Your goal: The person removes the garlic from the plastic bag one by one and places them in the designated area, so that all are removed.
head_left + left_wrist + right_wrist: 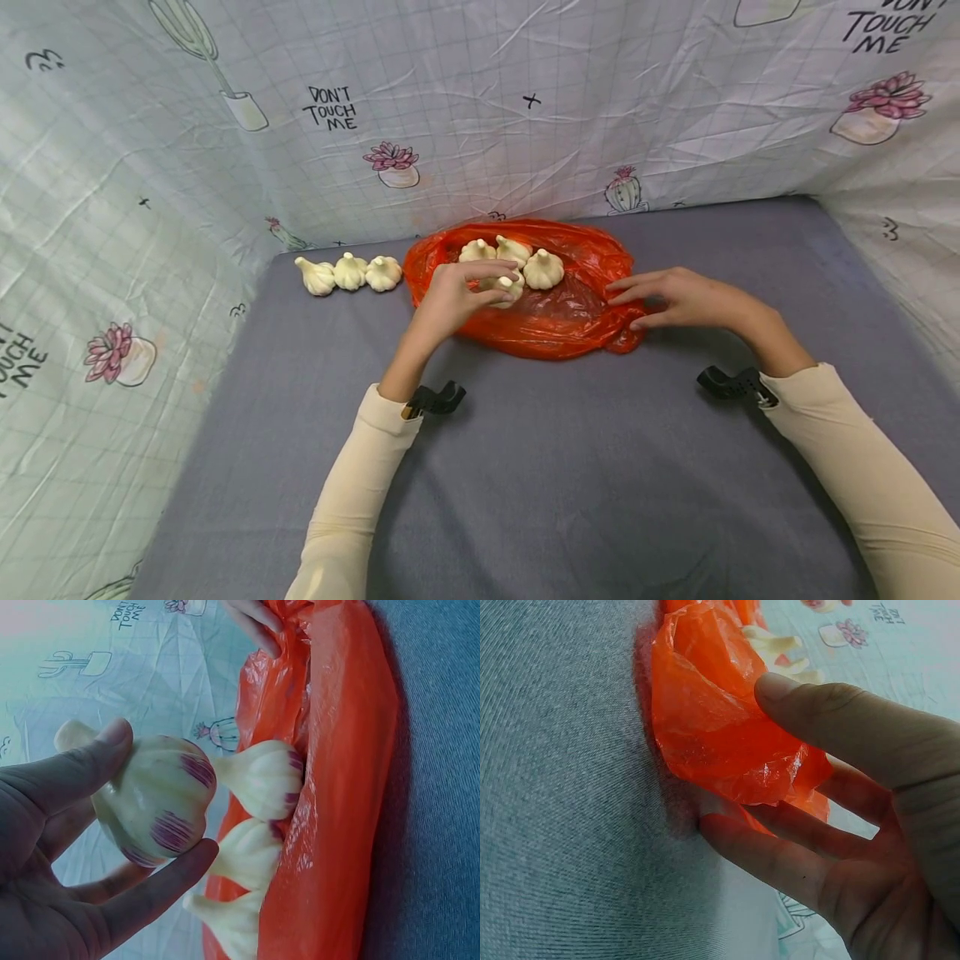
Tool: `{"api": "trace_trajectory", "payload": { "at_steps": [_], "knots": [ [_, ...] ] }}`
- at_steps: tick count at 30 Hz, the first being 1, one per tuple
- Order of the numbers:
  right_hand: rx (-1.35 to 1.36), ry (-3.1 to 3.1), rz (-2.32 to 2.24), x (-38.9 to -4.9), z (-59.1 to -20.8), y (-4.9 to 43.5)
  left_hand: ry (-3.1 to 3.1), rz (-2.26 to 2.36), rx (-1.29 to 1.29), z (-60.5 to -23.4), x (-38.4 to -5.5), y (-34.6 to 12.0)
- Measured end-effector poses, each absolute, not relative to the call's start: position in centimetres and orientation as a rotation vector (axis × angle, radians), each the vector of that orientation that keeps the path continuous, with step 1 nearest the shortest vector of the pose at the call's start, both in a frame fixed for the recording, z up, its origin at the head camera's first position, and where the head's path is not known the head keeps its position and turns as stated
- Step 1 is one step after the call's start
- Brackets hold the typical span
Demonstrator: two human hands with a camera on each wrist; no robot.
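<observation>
My left hand (pixel 453 293) holds a garlic bulb (pixel 154 799) between thumb and fingers, over the left part of an open red plastic bag (pixel 517 337). The held bulb is pale with purple streaks in the left wrist view. Three more garlic bulbs (pixel 543 269) lie in the bag behind it. At the bag's right edge is my right hand (pixel 686 297), its fingers loosely spread. In the right wrist view, the thumb (pixel 780 688) rests at the near side of the crumpled red plastic, and some fingers pass behind it, partly hidden.
Left of the bag, three garlic bulbs (pixel 350 272) sit in a row on the grey cloth-covered table (pixel 570 467). Behind the bag rises a printed cloth backdrop (pixel 465 100), which also hangs along both sides. Black wrist mounts (pixel 438 398) are on both wrists.
</observation>
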State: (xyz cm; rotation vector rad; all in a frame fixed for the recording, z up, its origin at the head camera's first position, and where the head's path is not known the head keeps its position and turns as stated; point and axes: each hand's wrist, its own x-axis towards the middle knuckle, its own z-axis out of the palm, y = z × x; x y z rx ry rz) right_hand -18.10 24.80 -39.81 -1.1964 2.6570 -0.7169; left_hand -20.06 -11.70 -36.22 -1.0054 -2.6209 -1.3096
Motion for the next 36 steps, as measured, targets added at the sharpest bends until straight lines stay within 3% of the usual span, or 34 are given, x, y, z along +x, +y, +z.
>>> {"api": "trace_trajectory", "payload": {
  "at_steps": [36],
  "knots": [
    [-1.167, 2.695, -0.743, -18.3, -40.1, 24.6, -2.613, -1.207, -0.782, -36.3, -19.7, -16.9]
  ]
}}
